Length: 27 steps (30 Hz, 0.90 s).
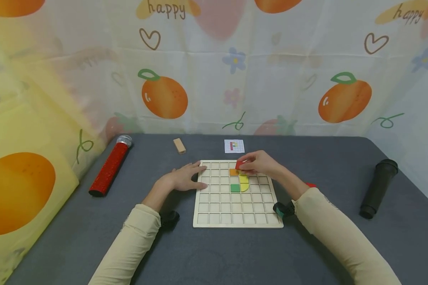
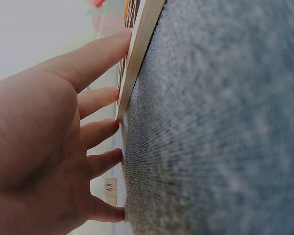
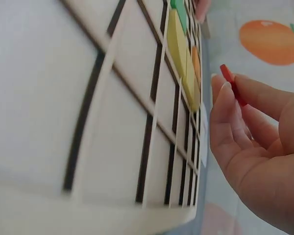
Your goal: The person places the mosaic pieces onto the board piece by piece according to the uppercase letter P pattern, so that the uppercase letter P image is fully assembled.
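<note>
A pale wooden grid board [image 1: 217, 221] lies on the table. Set in its squares are an orange tile [image 1: 233, 172], yellow pieces [image 1: 244, 180], one with a rounded corner, and a green tile [image 1: 235, 188]. Above the upper part of the grid, my right hand [image 1: 262, 163] pinches a thin red tile [image 3: 233, 85] between thumb and fingers. In the right wrist view the tile is tilted and apart from the board. My left hand [image 1: 184, 178] has its fingers spread, with the thumb and some fingertips touching the board's left edge.
Behind the board lie a small printed pattern card [image 1: 234, 146] and a wooden block [image 1: 179, 145]. A red microphone [image 1: 112, 168] is at left, a black cylinder [image 1: 378, 190] at right. Something red [image 1: 311, 185] shows partly behind the right forearm. A patterned cloth [image 1: 199, 95] hangs behind the table.
</note>
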Tool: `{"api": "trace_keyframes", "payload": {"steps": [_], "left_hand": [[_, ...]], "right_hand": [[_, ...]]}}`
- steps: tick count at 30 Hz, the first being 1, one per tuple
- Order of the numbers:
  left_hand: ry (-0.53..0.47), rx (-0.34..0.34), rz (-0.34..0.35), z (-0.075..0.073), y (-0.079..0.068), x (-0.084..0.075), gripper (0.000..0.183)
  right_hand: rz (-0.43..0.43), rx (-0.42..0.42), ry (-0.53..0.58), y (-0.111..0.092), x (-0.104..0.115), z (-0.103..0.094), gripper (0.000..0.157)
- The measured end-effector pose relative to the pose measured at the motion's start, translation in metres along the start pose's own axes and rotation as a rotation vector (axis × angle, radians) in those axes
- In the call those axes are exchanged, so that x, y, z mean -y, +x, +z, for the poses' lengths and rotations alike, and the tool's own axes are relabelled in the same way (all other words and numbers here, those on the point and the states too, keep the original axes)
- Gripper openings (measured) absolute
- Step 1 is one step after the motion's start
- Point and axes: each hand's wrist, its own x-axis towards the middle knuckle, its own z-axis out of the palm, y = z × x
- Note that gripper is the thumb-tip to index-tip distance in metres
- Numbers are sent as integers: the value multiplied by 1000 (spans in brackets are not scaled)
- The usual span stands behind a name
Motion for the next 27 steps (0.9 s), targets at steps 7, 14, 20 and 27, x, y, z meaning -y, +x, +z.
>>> {"api": "trace_keyframes", "payload": {"steps": [7,14,20,27], "left_hand": [[15,2,-6,0,1,-2,77],[15,-4,-16,1,2,-2,76],[20,-6,-22,2,2,-1,76],[17,0,-22,1,2,0,77]], "right_hand": [[56,12,40,3,9,13,33],[136,-20,7,11,15,26,30],[185,-39,28,17,17,33,25],[210,-38,14,18,23,38,22]]}}
